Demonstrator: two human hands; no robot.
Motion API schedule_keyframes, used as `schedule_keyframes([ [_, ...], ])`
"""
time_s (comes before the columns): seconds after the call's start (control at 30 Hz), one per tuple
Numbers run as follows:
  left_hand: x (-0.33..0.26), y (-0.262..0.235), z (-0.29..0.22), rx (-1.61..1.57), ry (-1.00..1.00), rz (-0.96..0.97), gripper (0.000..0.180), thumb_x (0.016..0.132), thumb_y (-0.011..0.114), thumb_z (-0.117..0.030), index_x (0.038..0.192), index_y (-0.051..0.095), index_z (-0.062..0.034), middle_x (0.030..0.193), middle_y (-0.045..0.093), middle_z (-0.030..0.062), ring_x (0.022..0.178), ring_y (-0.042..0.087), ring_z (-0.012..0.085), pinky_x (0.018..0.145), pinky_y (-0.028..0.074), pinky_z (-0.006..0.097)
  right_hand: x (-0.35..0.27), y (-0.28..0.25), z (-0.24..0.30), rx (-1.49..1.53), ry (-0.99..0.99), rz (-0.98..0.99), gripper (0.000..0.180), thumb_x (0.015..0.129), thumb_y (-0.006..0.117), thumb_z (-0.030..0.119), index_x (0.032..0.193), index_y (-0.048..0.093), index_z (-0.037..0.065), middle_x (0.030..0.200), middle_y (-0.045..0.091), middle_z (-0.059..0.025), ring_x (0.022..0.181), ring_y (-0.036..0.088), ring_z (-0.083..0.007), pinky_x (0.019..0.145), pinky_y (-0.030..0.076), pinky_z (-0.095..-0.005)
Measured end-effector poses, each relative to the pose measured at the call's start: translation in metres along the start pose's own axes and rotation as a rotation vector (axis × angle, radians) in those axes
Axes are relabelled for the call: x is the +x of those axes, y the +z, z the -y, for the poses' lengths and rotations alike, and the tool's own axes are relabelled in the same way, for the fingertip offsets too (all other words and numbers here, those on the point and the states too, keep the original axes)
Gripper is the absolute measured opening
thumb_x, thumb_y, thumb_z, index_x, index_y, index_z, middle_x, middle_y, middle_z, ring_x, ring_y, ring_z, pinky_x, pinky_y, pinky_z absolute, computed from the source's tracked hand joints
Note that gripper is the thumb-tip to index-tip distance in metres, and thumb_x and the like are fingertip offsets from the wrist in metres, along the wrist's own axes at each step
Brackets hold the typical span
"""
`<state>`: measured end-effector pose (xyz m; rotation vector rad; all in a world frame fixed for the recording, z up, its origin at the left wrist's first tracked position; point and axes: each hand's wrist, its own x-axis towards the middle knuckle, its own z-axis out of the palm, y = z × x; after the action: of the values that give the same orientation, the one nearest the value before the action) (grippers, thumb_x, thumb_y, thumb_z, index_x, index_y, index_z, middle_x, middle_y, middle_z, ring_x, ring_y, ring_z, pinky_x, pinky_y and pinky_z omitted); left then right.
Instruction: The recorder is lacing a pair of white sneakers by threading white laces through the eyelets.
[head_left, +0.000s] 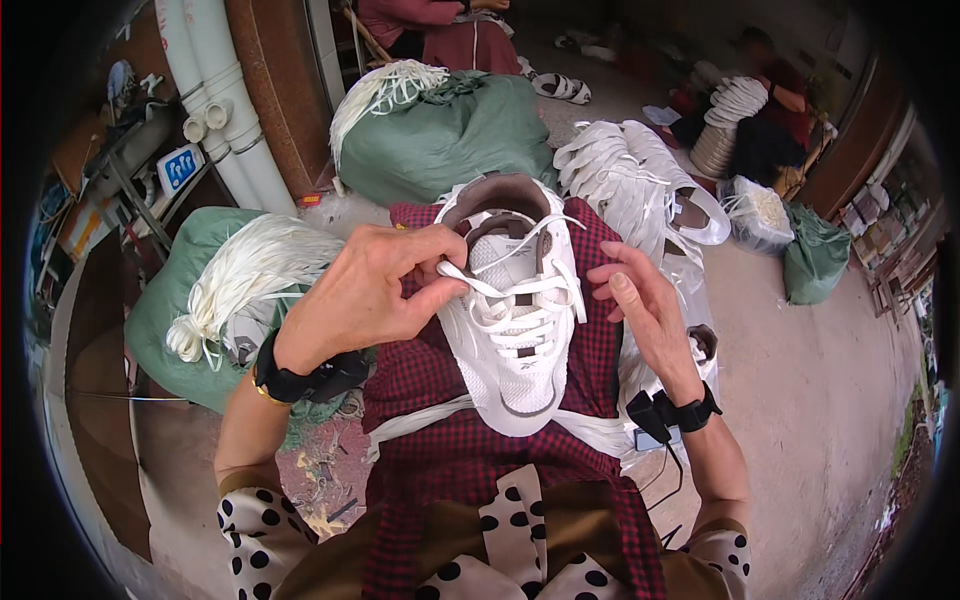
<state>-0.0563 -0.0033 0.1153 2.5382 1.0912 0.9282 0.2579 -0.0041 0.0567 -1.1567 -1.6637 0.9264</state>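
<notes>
White shoe (512,320) lying toe-down on a red checked apron (470,460) across the lap, tongue and grey-lined collar pointing away, white lace (520,300) threaded through most eyelets. Left hand (375,290) closed, thumb and forefinger pinching a lace end at the shoe's left side near the top eyelets, black wrist strap and gold bangle just behind. Right hand (640,300) open and loose, fingers spread and slightly curled just beside the shoe's right edge, holding nothing; whether a fingertip touches the lace, cannot tell. Black band with a small clipped device and cable on the right wrist. Left of the lap, a green sack (165,320) with a thick bundle of white laces (245,275) spilling from its mouth. Straight ahead, a second, fuller green sack (440,140), tied shut at the top, another hank of white laces (385,90) draped over its upper left corner; contents hidden. To the right of that, a heap of white shoes (630,180) stacked together on the floor. Further right, a clear plastic bag (757,215) packed with pale stringy material, and beside it a small green sack (815,262), closed. White pipes (215,100) leaning against the wall at upper left. Two other seated people at the far edge, one beside a tall stack of white soles (730,115).
</notes>
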Motion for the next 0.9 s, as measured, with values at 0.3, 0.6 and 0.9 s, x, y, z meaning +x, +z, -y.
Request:
schedule_keyframes([
  [0.3,-0.017,0.02,0.023,0.126,0.13,-0.21,0.021,0.077,0.07,-0.001,0.097,0.064,-0.004,0.084,0.069,0.0108,0.074,0.067,0.0274,0.069,0.052,0.035,0.036,0.038,-0.013,0.257,0.197,0.219,0.072,0.1,0.055,0.048,0.149,0.033,0.0,0.127,0.059,-0.018,0.099,0.064,-0.0196,0.083,0.052,-0.0305],
  [0.6,-0.022,0.014,0.015,-0.027,-0.089,0.035,0.021,0.075,0.067,-0.002,0.096,0.063,-0.0022,0.07,0.062,0.0115,0.061,0.061,0.0238,0.06,0.049,0.034,0.029,0.051,-0.015,0.589,0.109,0.419,0.063,0.093,0.072,0.025,0.144,0.043,0.002,0.126,0.063,-0.0072,0.113,0.061,-0.0133,0.099,0.048,-0.0307],
  [0.9,0.01,0.028,0.044,-0.335,-0.225,0.136,0.015,0.091,0.067,-0.007,0.103,0.069,0.0005,0.066,0.056,-0.0012,0.055,0.048,0.0037,0.05,0.039,0.025,0.034,0.05,-0.042,0.83,0.218,0.59,0.049,0.095,0.068,0.016,0.139,0.051,0.003,0.13,0.063,-0.0058,0.118,0.06,-0.0139,0.103,0.047,-0.0331],
])
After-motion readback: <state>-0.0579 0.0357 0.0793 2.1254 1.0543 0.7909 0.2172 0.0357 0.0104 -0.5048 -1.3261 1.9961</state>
